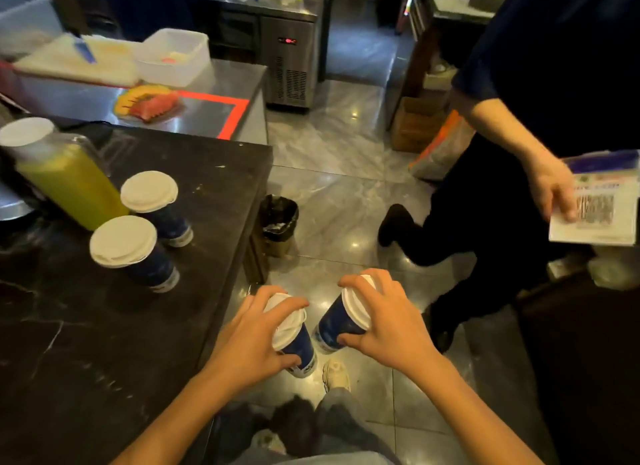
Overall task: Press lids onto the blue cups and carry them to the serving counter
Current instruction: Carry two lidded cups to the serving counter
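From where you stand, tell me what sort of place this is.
Probably a café or drinks-shop work area: lidded blue paper cups on a black stone counter, a stainless under-counter fridge, sliced fruit.

Four lidded blue cups [157,219] [133,250] [294,336] [341,321], one bottle [65,177].

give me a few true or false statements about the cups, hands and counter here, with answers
1. Each hand holds a lidded blue cup: the left hand one, the right hand another. True.
2. The two cups on the black counter have no lids. False: both, the nearer and the farther, carry white lids.
3. The held cups are over the floor. True.
4. The bottle holds red liquid. False: yellow-green.
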Demonstrator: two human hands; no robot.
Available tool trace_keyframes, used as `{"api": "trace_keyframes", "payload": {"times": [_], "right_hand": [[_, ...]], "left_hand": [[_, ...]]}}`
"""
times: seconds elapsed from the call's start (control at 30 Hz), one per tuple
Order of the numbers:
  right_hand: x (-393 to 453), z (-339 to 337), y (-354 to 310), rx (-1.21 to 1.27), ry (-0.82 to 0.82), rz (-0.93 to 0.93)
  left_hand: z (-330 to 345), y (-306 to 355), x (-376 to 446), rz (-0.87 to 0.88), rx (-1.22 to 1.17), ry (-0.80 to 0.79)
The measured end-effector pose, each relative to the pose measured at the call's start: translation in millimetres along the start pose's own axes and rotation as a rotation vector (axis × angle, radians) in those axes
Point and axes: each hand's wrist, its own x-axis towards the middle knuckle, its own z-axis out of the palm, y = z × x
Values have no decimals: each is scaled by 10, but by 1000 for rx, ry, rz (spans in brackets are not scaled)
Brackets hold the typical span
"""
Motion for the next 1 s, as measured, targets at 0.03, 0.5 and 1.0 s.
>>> {"api": "trace_keyframes", "payload": {"times": [0.03,0.5,1.0], "right_hand": [[4,0,44,8,6,21],[660,130,648,145,40,248],[1288,-100,1888,245,226,613]], "left_hand": [[12,2,57,1,5,0],[120,-39,1168,-40,61,-50],[687,418,3257,132,128,-225]]}}
